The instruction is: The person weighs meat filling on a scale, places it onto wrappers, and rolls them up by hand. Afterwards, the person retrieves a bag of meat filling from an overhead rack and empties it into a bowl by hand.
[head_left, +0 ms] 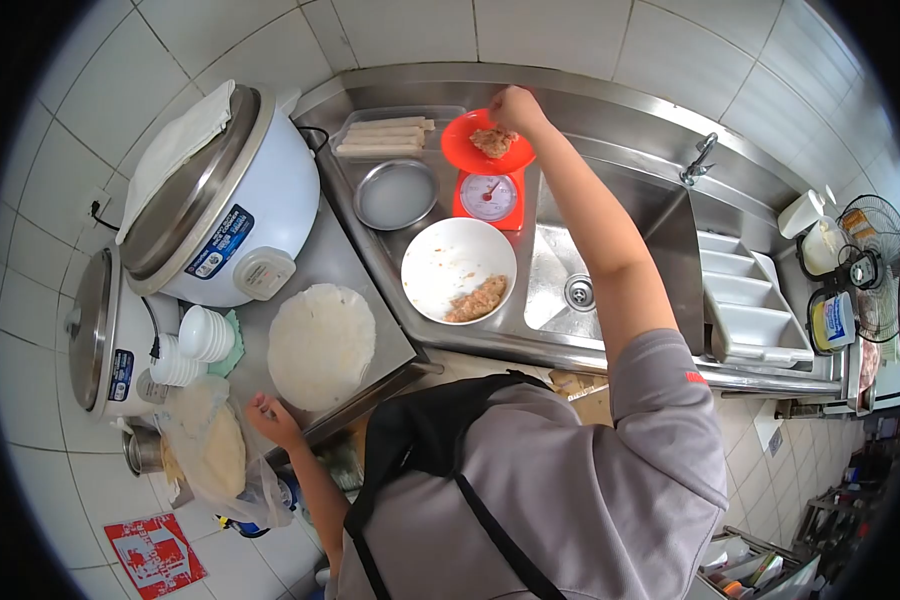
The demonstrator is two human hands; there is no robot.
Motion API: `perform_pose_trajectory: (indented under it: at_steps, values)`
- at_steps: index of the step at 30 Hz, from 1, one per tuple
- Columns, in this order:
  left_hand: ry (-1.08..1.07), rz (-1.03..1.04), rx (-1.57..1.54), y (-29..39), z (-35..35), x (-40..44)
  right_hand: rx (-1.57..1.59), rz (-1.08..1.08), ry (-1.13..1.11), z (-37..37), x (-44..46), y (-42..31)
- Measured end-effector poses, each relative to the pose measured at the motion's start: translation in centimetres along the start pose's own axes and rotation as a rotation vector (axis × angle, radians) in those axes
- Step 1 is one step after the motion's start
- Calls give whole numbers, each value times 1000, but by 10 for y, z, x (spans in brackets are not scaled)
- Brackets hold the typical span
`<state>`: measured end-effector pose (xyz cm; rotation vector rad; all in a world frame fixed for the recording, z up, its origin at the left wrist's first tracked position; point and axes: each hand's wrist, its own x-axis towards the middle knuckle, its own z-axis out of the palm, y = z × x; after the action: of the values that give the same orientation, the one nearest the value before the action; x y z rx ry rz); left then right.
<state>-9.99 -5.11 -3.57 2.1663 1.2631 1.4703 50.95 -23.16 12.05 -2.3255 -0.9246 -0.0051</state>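
My right hand (517, 108) reaches over the red pan (455, 150) of a kitchen scale (489, 197), fingers closed at its far right rim. A lump of minced filling (493, 141) lies in the pan, beside my fingertips; what they grip is hidden. In front of the scale, a white bowl (440, 262) holds more minced filling (478, 299) along its lower right side. My left hand (273, 420) hangs by the counter's front edge, fingers loosely bent and nothing visible in them. Near it lies a stack of thin round wrappers (322, 346).
Left of the scale are a metal bowl of whitish liquid (396, 194) and a clear tray (448, 113) of pale rolls (381, 137). Rice cookers (280, 200), small white cups (206, 334) and a plastic bag (210, 440) stand left. A sink (560, 280) is right.
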Motion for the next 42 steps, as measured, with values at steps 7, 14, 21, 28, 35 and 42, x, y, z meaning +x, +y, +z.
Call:
perform_pose_trajectory:
  at_steps: [7, 14, 21, 28, 35, 42]
  values:
    - [-4, 7, 0, 3, 0, 2, 112, -94, 23, -11, 0, 2]
    - [9, 100, 30, -15, 1, 0, -252, 127, -577, 12, 12, -9]
    - [16, 70, -12, 4, -1, 1, -619, 7, -409, 82, 35, 1]
    - [5, 34, -101, -4, -1, 0, -236, 118, -743, 34, 9, -55]
    - [-48, -51, -161, 4, -6, 4, 1130, 139, -834, 35, 13, 2]
    - [-64, -175, -249, 9, -13, 9, 940, -164, -734, 67, -47, -154]
